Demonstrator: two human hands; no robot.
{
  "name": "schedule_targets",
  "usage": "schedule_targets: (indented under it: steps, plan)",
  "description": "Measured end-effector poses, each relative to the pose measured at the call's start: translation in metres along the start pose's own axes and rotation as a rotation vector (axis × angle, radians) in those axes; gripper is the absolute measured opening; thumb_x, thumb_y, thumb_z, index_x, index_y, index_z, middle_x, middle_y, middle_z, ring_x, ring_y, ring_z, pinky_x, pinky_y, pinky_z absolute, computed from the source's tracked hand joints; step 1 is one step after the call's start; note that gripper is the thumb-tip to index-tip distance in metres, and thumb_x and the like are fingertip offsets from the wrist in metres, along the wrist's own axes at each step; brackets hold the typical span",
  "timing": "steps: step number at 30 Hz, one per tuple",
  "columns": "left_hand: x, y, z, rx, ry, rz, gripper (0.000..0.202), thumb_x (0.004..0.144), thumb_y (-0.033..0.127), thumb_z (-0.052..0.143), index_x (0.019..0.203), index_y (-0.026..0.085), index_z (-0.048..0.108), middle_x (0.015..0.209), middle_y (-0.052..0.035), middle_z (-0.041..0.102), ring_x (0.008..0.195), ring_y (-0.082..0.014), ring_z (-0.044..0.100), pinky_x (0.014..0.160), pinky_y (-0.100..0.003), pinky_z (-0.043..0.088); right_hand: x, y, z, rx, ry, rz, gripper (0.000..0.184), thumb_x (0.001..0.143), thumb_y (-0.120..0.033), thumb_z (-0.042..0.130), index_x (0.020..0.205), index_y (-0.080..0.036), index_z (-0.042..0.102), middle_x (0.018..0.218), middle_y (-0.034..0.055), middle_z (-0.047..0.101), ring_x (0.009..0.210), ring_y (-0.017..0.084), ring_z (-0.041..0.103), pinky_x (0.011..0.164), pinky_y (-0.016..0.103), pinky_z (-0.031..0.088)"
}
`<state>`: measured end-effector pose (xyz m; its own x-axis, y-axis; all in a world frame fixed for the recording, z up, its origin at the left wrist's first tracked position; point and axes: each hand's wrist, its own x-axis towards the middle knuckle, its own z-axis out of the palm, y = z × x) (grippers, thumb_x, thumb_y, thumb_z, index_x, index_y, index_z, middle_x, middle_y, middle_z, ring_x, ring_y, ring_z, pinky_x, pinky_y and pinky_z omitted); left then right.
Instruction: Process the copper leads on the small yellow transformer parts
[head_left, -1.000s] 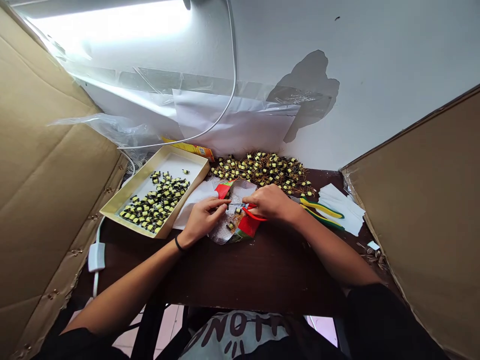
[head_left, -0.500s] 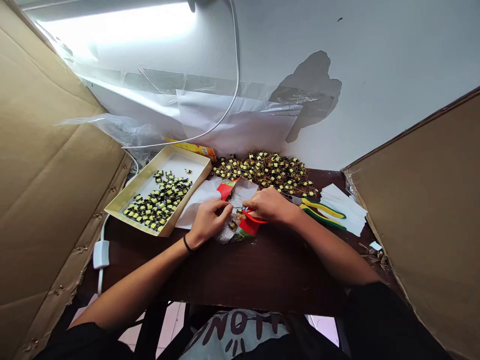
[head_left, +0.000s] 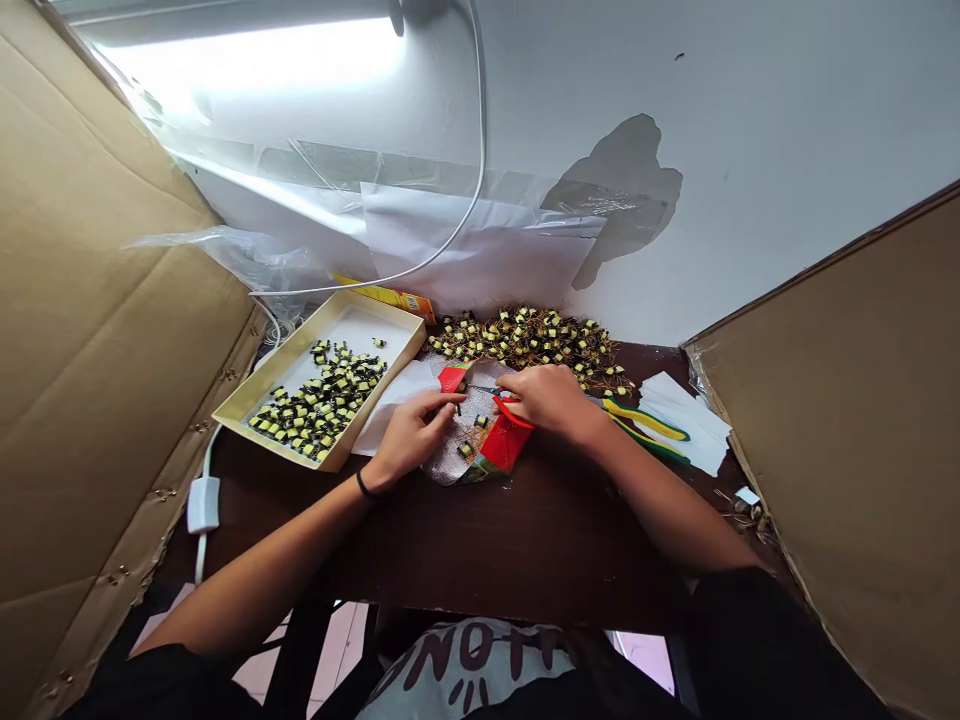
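Observation:
My right hand [head_left: 550,400] is closed on a small red-handled cutter [head_left: 512,413] whose tip points left over a foil wrapper [head_left: 465,448]. My left hand [head_left: 411,435] pinches a small yellow-and-black coil part [head_left: 459,391] at the cutter's tip. Two loose parts lie on the foil below. Behind the hands spreads a heap of the same parts with copper leads [head_left: 529,340]. A cream tray [head_left: 247,400] at the left holds several more of them.
Yellow-and-green-handled pliers [head_left: 645,425] and white paper slips [head_left: 694,415] lie to the right on the dark table [head_left: 480,540]. Cardboard walls [head_left: 97,350] stand on both sides. A white cable with a switch [head_left: 202,503] hangs at the left edge.
Both hands have shifted slightly away from me, toward the heap, and the cutter tip and the pinched part now sit higher on the foil. The camera drifted a little.

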<state>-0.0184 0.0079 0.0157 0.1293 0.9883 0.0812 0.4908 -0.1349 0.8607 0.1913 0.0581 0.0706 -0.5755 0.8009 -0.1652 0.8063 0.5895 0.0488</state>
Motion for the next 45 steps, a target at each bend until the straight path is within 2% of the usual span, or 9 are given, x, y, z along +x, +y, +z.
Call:
schedule_targets:
  steps: [5, 14, 18, 22, 26, 29, 31, 36, 45]
  plan:
    - [0.001, -0.001, -0.002, -0.209, -0.070, -0.020, 0.034, 0.087, 0.038, 0.053, 0.102, 0.013, 0.071, 0.083, -0.0071, 0.067, 0.060, -0.0126, 0.057, 0.060, -0.026, 0.048, 0.001, 0.001, 0.006, 0.056, -0.025, -0.020, 0.027, 0.089, -0.034, 0.055, 0.110, -0.021, 0.065, 0.108, 0.0104, 0.069, 0.101, 0.024, 0.064, 0.073, 0.028, 0.047]
    - [0.000, 0.008, -0.002, -0.411, -0.063, -0.202, 0.045, 0.075, 0.046, 0.068, 0.104, 0.012, 0.071, 0.096, -0.0094, 0.071, 0.072, -0.0155, 0.061, 0.066, -0.026, 0.051, 0.009, 0.002, 0.024, 0.156, -0.046, -0.083, 0.051, 0.084, -0.022, 0.063, 0.132, -0.009, 0.050, 0.122, 0.0168, 0.061, 0.111, 0.027, 0.057, 0.096, 0.035, 0.045]
    - [0.000, 0.011, -0.003, -0.465, -0.055, -0.235, 0.051, 0.071, 0.049, 0.072, 0.104, 0.011, 0.072, 0.093, -0.0096, 0.072, 0.072, -0.0153, 0.060, 0.063, -0.025, 0.050, 0.008, 0.000, 0.028, 0.135, -0.016, -0.072, 0.056, 0.085, -0.018, 0.059, 0.138, -0.008, 0.045, 0.121, 0.0178, 0.061, 0.112, 0.026, 0.057, 0.095, 0.034, 0.045]
    - [-0.001, 0.012, -0.002, -0.500, -0.060, -0.252, 0.054, 0.067, 0.052, 0.074, 0.103, 0.012, 0.073, 0.097, -0.0104, 0.072, 0.072, -0.0154, 0.060, 0.060, -0.024, 0.048, 0.007, -0.001, 0.030, 0.144, 0.024, -0.064, 0.051, 0.085, -0.018, 0.059, 0.135, -0.012, 0.049, 0.118, 0.0159, 0.063, 0.109, 0.027, 0.058, 0.088, 0.034, 0.049]
    - [-0.001, 0.012, 0.000, -0.503, -0.057, -0.266, 0.055, 0.066, 0.054, 0.075, 0.102, 0.013, 0.074, 0.097, -0.0100, 0.073, 0.074, -0.0161, 0.060, 0.062, -0.025, 0.047, 0.005, -0.007, 0.029, 0.249, 0.247, -0.087, 0.040, 0.085, -0.013, 0.058, 0.125, -0.016, 0.057, 0.115, 0.0142, 0.065, 0.105, 0.027, 0.059, 0.088, 0.039, 0.050]
    - [-0.002, 0.009, 0.000, -0.496, -0.064, -0.254, 0.052, 0.067, 0.054, 0.074, 0.101, 0.014, 0.075, 0.099, -0.0098, 0.073, 0.076, -0.0166, 0.060, 0.065, -0.025, 0.046, 0.006, -0.020, 0.032, 0.544, 0.551, -0.158, 0.028, 0.086, -0.016, 0.058, 0.114, -0.020, 0.059, 0.103, 0.0087, 0.067, 0.096, 0.023, 0.062, 0.086, 0.037, 0.052]
    - [-0.002, 0.007, 0.000, -0.499, -0.075, -0.245, 0.051, 0.068, 0.054, 0.074, 0.100, 0.014, 0.075, 0.098, -0.0099, 0.073, 0.076, -0.0164, 0.060, 0.065, -0.025, 0.046, 0.008, -0.029, 0.038, 0.760, 0.669, -0.207, 0.022, 0.084, -0.022, 0.064, 0.105, -0.021, 0.059, 0.092, 0.0043, 0.066, 0.084, 0.019, 0.063, 0.078, 0.033, 0.054]
    - [-0.002, 0.004, 0.001, -0.527, -0.083, -0.261, 0.053, 0.067, 0.054, 0.074, 0.101, 0.013, 0.074, 0.100, -0.0109, 0.072, 0.077, -0.0170, 0.060, 0.067, -0.026, 0.046, 0.013, -0.042, 0.058, 0.970, 0.769, -0.199, 0.018, 0.080, -0.025, 0.070, 0.092, -0.021, 0.057, 0.085, 0.0015, 0.063, 0.078, 0.016, 0.063, 0.073, 0.031, 0.054]
    - [-0.001, 0.005, 0.002, -0.576, -0.094, -0.284, 0.051, 0.065, 0.053, 0.076, 0.096, 0.013, 0.074, 0.090, -0.0083, 0.072, 0.070, -0.0137, 0.058, 0.068, -0.026, 0.047, 0.014, -0.046, 0.070, 1.015, 0.859, -0.170, 0.010, 0.081, -0.022, 0.067, 0.087, -0.022, 0.059, 0.084, 0.0015, 0.065, 0.081, 0.017, 0.062, 0.075, 0.031, 0.051]
